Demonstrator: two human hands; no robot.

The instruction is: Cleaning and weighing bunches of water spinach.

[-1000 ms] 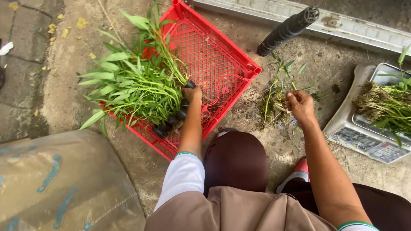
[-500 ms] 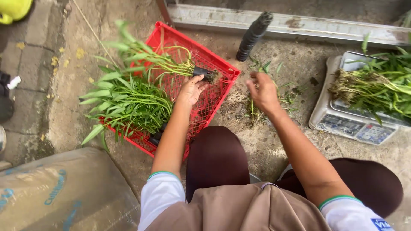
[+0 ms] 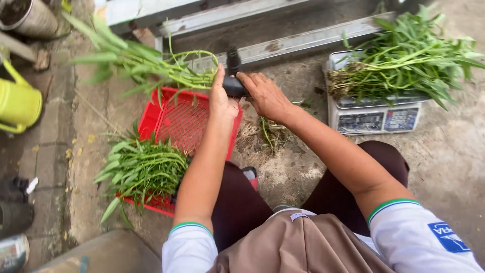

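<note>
White green-trimmed short sleeves, tan apron, maroon trousers — bare forearms

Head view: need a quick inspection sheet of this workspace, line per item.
Surface: bare concrete ground, soil and plant scraps in front of the knees.
Job's things: leafy green bunch lifted in the left hand, its stem ends wrapped in black; red crate below, second green bunch lying across its near end.
Clutter: weighing scale at right, piled with greens; yellow watering can at left.
Grippers: left hand closed on the bunch's black end; right hand touching the same end, grip unclear.
Cables: nothing seen.
Surroundings: metal rails along the top, paving bricks at left.
</note>
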